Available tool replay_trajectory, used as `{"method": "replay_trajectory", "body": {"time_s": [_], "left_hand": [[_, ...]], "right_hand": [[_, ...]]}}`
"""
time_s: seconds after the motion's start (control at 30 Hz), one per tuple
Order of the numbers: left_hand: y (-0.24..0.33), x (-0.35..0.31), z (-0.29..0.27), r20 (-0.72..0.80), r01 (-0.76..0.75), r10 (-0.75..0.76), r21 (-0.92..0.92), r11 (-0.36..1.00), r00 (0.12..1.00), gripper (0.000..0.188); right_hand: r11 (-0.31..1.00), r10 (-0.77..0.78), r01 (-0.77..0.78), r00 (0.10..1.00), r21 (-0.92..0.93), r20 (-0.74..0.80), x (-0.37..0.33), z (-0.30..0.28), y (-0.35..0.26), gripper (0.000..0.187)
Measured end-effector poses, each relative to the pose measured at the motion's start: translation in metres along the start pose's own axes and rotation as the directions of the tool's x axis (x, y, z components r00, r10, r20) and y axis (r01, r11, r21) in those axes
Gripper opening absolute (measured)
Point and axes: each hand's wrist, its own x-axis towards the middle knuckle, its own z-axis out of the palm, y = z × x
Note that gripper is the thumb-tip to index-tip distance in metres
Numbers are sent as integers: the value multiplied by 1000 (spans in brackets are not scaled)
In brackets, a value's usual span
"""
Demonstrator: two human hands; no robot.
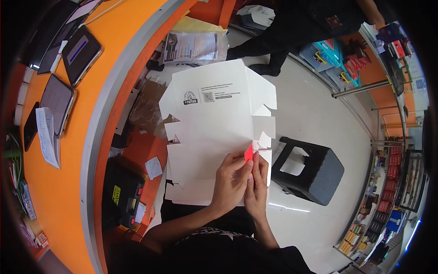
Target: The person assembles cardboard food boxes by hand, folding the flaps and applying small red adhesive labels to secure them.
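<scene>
A small flat red piece point(248, 154), like a sticker or card, is pinched in my left hand point(229, 180), its top edge showing above the thumb. My right hand point(257, 185) is closed right against it, with its fingertips on the piece's right side. Both hands are over the lower right part of a flat white cardboard box blank point(210, 123), which lies across my lap. The blank has cut flaps and slots along both sides and dark printing near its top. My palms hide part of its lower right edge.
To the right a black stool point(312, 171) lies on the floor. An orange counter point(59, 182) holds tablets, a phone and a folded paper slip point(48, 137). Beyond the blank are plastic-wrapped printed sheets point(196, 45) and a person in dark clothes point(310, 27). Stocked shelves point(383, 201) line the right.
</scene>
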Motion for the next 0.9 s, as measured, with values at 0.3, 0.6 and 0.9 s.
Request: {"method": "replay_trajectory", "body": {"time_s": [0.3,0.6,0.9], "left_hand": [[-14,-6,1,113,69,-58,-95,993,992,32],[-11,-6,-20,236,155,-132,-84,984,963,28],[-9,-18,-6,281,330,-309,-28,944,909,28]], "right_hand": [[792,297,-355,935,496,195,-2,-12,20,79],[918,198,-184,980,351,-3,36,-61,30,64],[946,64,-89,994,-310,-91,79,-60,-10,16]]}}
